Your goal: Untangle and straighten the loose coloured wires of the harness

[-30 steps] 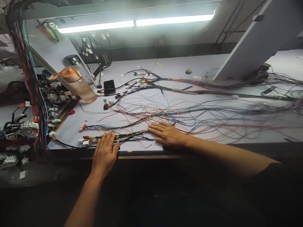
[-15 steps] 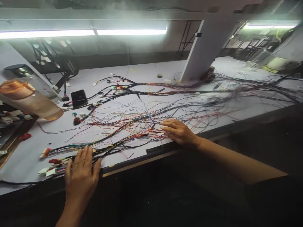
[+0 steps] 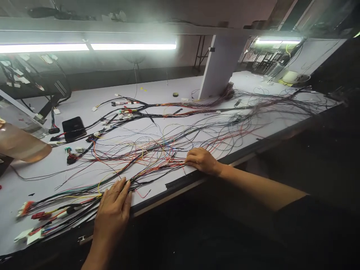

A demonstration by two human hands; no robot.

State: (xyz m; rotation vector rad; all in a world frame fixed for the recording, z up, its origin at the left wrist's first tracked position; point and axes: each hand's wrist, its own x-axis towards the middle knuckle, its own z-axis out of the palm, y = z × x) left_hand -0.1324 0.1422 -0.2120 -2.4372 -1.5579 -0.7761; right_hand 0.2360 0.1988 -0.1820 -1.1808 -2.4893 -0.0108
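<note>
A wiring harness (image 3: 140, 173) of black, red, yellow and green wires runs along the front of the white table. My left hand (image 3: 114, 206) lies over its near part, fingers stretched out and resting on the wires. To the right, my right hand (image 3: 203, 160) has its fingers curled closed round the red and black wires at the table edge. At the harness's left end are an orange-and-white connector (image 3: 26, 208), a red connector (image 3: 41, 216) and white connectors (image 3: 34, 236). The wires under both palms are hidden.
Another harness (image 3: 146, 107) lies farther back, its wires running right. A dark square object (image 3: 73, 128) and a bottle (image 3: 24, 144) stand left. A tape roll (image 3: 175, 95) sits near the back. An upright panel (image 3: 216, 67) rises from the table; tube lights (image 3: 133, 46) hang above.
My left hand has slid right along the harness. The right hand's fingers, looser before, have curled in round the wires. The view has shifted to the right.
</note>
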